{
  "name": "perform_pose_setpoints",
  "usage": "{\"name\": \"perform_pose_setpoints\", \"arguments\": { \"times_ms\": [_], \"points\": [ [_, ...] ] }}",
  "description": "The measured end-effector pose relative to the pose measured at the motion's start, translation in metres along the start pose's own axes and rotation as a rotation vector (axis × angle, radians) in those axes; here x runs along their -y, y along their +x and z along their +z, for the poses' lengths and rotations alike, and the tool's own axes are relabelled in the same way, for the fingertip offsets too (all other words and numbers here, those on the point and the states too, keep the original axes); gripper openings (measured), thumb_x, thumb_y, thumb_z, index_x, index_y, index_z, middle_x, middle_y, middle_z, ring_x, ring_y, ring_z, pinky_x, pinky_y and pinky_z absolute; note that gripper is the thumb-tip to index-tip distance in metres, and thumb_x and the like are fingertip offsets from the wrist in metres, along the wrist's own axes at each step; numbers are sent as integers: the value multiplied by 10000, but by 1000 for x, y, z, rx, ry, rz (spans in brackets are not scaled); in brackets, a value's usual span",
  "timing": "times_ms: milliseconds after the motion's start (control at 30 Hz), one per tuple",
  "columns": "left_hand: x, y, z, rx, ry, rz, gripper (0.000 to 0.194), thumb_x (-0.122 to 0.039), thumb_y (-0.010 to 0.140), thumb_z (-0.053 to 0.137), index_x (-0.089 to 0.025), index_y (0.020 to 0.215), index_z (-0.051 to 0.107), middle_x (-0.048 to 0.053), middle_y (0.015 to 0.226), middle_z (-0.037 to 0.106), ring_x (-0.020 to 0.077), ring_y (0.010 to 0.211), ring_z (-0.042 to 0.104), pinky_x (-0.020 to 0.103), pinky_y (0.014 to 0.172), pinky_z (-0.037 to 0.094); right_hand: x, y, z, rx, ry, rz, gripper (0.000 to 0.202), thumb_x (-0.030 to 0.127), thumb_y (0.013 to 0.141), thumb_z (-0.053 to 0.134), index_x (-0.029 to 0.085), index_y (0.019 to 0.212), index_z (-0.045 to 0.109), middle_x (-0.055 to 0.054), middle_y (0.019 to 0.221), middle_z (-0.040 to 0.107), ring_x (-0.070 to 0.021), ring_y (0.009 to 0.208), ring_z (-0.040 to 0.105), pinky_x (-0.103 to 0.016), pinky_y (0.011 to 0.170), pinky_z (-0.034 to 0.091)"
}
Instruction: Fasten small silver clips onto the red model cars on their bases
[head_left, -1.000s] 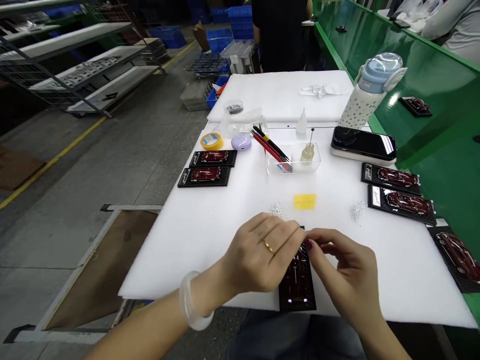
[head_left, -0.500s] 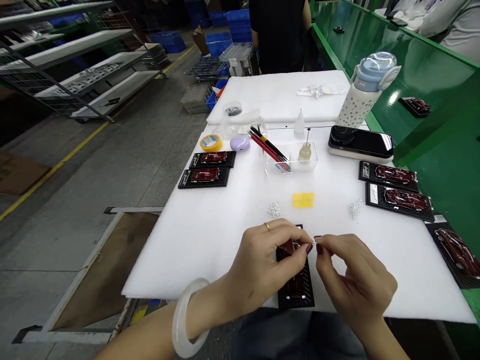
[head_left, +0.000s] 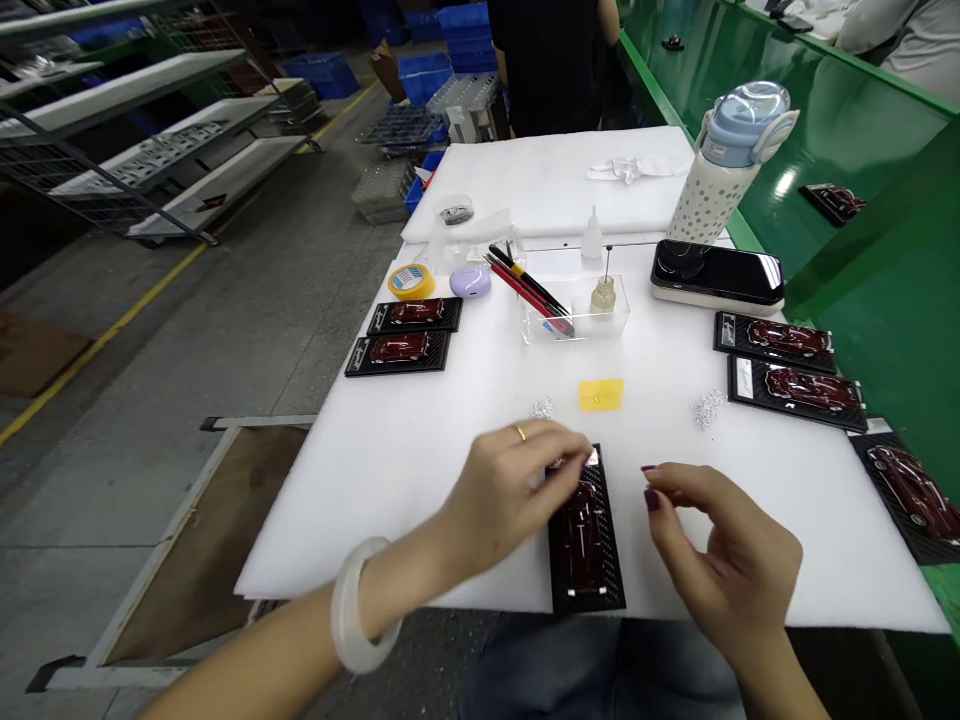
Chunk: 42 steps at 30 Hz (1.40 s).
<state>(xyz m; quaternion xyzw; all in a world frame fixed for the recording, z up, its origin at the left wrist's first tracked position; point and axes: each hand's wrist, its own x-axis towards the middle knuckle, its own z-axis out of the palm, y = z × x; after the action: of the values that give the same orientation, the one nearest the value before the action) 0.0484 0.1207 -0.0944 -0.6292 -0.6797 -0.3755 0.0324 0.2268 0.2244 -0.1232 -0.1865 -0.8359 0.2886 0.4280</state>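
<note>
A dark red model car (head_left: 583,535) stands on a black textured base (head_left: 611,560) at the near edge of the white work surface. My left hand (head_left: 499,485), with a ring and a white bangle, is over the upper left part of that base, thumb and forefinger pinched; anything between them is too blurred to make out. To the right of the base my right hand (head_left: 724,555) hovers with thumb and forefinger slightly apart, and nothing shows between them. Small silvery pieces lie in a left pile (head_left: 541,408) and a right pile (head_left: 707,409), with a yellow paper (head_left: 601,394) between.
Farther back are a clear tray (head_left: 574,325) with pens and a small bottle, yellow tape (head_left: 411,282), a phone (head_left: 720,270) and a tall flask (head_left: 716,170). More model cars sit at both sides. A person (head_left: 551,65) is beyond the table.
My hands have moved apart: the left has shifted left and slightly up, uncovering more of the red car. The right has moved slightly right, its fingertips parting. The view has shifted a little.
</note>
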Motion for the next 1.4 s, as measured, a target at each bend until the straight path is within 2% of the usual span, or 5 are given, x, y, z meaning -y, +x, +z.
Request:
{"name": "perform_pose_setpoints", "arguments": {
  "times_ms": [133,233,1100,1233,1400],
  "points": [
    [42,8,20,-6,196,87,174,-131,946,552,-148,934,725,40,893,791,136,817,758,236,732,629,-13,-16,-10,54,-21,208,90,189,936,664,209,1018,694,-7,876,733,-99,662,667,-231,616,581],
    [55,12,35,37,300,143,188,-100,942,532,-131,955,717,50,923,790,139,827,757,236,726,628,-13,-20,-11,87,-6,260,88,206,936,674,213,1020,698,-4,880,731,-94,659,666,-227,617,572],
    [54,14,46,67,499,204,138,-100,942,554,-121,926,689,42,885,768,142,825,740,227,682,614,-9,-15,-11,142,14,271,149,157,912,668,245,1030,691,11,862,725,-115,708,669,-249,636,559],
    [44,14,29,22,495,200,131,-93,932,569,-122,929,696,35,884,779,140,809,751,225,672,633,-10,-15,-13,151,8,290,127,180,913,677,250,1017,695,15,844,726,-114,700,671,-241,623,555],
    [0,-10,-16,-12,490,153,130,-81,863,711,-89,993,711,70,982,800,111,921,759,190,875,650,-12,-15,-19,202,10,249,145,161,924,661,259,1025,694,30,835,721,-92,686,672,-207,636,559]
  ]
}}
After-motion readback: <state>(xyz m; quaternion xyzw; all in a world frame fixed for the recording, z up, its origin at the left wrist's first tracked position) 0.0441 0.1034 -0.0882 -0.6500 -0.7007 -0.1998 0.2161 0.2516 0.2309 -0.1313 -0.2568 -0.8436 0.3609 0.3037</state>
